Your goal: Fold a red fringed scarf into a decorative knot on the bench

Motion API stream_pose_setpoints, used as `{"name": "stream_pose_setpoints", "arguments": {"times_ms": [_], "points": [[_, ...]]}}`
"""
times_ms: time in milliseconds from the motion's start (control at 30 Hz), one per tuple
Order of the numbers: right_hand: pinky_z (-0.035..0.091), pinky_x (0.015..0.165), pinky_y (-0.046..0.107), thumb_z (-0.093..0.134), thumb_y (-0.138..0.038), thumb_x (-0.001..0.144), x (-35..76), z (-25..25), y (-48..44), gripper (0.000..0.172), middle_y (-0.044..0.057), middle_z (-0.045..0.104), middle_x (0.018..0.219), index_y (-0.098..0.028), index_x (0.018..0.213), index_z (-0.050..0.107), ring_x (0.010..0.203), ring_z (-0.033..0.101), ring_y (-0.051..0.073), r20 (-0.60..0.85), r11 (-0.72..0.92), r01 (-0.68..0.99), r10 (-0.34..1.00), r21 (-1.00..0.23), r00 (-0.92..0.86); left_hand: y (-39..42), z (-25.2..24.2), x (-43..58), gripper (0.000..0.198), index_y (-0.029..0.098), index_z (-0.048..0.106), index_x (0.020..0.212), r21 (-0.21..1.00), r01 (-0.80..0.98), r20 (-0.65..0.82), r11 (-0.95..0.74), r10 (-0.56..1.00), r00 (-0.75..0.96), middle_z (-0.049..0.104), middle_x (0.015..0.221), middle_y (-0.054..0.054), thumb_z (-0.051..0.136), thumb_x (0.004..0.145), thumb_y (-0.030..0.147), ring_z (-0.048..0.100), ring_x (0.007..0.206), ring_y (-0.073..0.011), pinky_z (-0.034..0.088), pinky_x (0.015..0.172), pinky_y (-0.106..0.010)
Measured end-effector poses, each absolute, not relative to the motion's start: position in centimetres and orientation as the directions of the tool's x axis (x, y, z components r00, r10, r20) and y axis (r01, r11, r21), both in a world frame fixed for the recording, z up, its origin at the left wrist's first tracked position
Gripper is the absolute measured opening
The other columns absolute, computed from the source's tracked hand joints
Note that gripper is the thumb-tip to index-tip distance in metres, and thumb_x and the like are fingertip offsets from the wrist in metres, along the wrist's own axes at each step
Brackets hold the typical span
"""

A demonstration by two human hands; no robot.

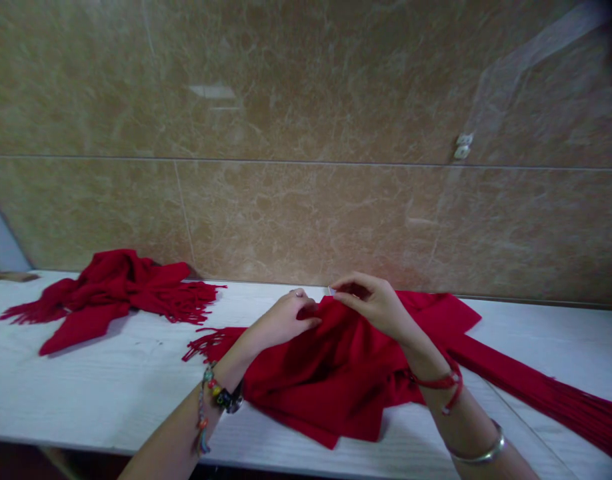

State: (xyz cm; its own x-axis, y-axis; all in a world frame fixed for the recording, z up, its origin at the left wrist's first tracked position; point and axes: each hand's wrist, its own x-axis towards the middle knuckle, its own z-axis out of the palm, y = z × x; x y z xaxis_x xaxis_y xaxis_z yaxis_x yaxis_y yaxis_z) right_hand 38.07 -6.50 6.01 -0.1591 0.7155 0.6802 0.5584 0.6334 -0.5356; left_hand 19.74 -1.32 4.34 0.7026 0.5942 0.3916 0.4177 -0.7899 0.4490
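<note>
A red fringed scarf (331, 373) lies bunched and folded on the white tabletop, its cloth raised to a peak between my hands. My left hand (290, 319) is at the left of that peak, fingers curled and closed on the scarf's cloth; the fingertips are partly hidden. My right hand (373, 303) is above the scarf's upper edge, thumb and forefinger pinched together. At their tips shows a small, thin, pale thing (331, 291), too small to name.
A second red fringed scarf (119, 280) lies crumpled at the left. A long folded red strip with fringe (531, 383) stretches to the right edge. Behind the white table (86, 400) rises a brown marbled tile wall (306, 220), with a small white fitting (463, 145) on it.
</note>
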Motion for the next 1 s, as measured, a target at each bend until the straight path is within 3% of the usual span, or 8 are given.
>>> {"name": "stream_pose_setpoints", "arguments": {"times_ms": [100,233,400,567,733,833,933,1000], "points": [[0.047,0.065,0.027,0.058,-0.029,0.073,38.6,6.1,-6.7,0.018,0.004,0.066,0.08,-0.019,0.087,0.064,0.072,0.06,0.015,0.638,0.626,0.585,0.736,-0.515,-0.226,-1.7,5.4,19.1,0.011,0.016,0.058,0.078,0.445,0.392,0.499,-0.805,0.586,0.638,0.057,0.086,-0.003,0.051,0.077,0.025,0.053,0.083,-0.0149,0.04,0.079,-0.026],[0.046,0.071,0.028,0.06,-0.028,0.072,39.0,6.2,-6.8,0.024,0.004,0.067,0.09,-0.021,0.094,0.064,0.079,0.06,0.017,0.526,0.61,0.638,0.774,-0.47,-0.353,-2.5,7.4,17.7,0.023,0.017,0.054,0.076,0.512,0.386,0.464,-0.767,0.625,0.628,0.058,0.075,0.001,0.039,0.084,0.032,0.053,0.072,-0.0126,0.041,0.07,-0.022],[0.043,0.063,0.026,0.06,-0.026,0.074,38.4,6.6,-7.1,0.009,0.001,0.067,0.071,-0.02,0.074,0.066,0.065,0.059,0.015,0.476,0.584,0.723,0.787,-0.369,-0.392,-2.7,9.1,15.3,0.028,0.018,0.055,0.074,0.414,0.513,0.42,-0.752,0.657,0.625,0.06,0.073,0.002,0.037,0.085,0.035,0.054,0.07,-0.0133,0.04,0.066,-0.022],[0.042,0.064,0.024,0.056,-0.022,0.076,36.8,6.4,-7.6,0.008,0.0,0.066,0.074,-0.021,0.075,0.064,0.068,0.058,0.014,0.579,0.614,0.717,0.731,-0.328,-0.361,-2.4,9.2,13.5,0.027,0.018,0.059,0.076,0.212,0.758,0.411,-0.617,0.76,0.504,0.063,0.076,-0.003,0.036,0.085,0.03,0.057,0.072,-0.0172,0.04,0.069,-0.027],[0.043,0.067,0.026,0.053,-0.018,0.078,34.8,5.5,-7.3,0.01,0.003,0.065,0.076,-0.021,0.08,0.062,0.071,0.058,0.015,0.745,0.639,0.731,0.603,-0.238,-0.285,-3.7,8.3,16.2,0.024,0.023,0.055,0.103,0.216,0.61,0.413,-0.762,0.638,0.65,0.061,0.104,-0.002,0.05,0.08,0.028,0.053,0.097,-0.0183,0.031,0.092,-0.035],[0.043,0.07,0.028,0.053,-0.016,0.077,34.7,5.3,-7.0,0.015,0.004,0.063,0.078,-0.021,0.089,0.061,0.074,0.057,0.016,0.81,0.642,0.742,0.53,-0.19,-0.251,-4.2,8.0,18.0,0.018,0.021,0.059,0.093,0.184,0.636,0.427,-0.749,0.644,0.635,0.064,0.095,-0.002,0.046,0.081,0.017,0.056,0.092,-0.0178,0.023,0.097,-0.043],[0.045,0.072,0.029,0.055,-0.015,0.075,35.3,5.1,-6.7,0.026,0.005,0.06,0.086,-0.021,0.101,0.057,0.079,0.056,0.017,0.82,0.663,0.723,0.514,-0.193,-0.253,-4.2,8.3,18.1,0.016,0.019,0.06,0.086,0.142,0.668,0.475,-0.731,0.642,0.602,0.064,0.088,-0.002,0.045,0.082,0.016,0.056,0.088,-0.0178,0.022,0.096,-0.045],[0.046,0.072,0.029,0.058,-0.014,0.073,35.8,5.1,-6.6,0.022,0.005,0.059,0.088,-0.02,0.095,0.06,0.08,0.056,0.016,0.797,0.662,0.721,0.541,-0.205,-0.27,-4.1,8.7,17.5,0.015,0.019,0.06,0.084,0.126,0.676,0.478,-0.726,0.642,0.6,0.064,0.086,-0.001,0.044,0.083,0.018,0.057,0.086,-0.017,0.022,0.097,-0.046]]}}
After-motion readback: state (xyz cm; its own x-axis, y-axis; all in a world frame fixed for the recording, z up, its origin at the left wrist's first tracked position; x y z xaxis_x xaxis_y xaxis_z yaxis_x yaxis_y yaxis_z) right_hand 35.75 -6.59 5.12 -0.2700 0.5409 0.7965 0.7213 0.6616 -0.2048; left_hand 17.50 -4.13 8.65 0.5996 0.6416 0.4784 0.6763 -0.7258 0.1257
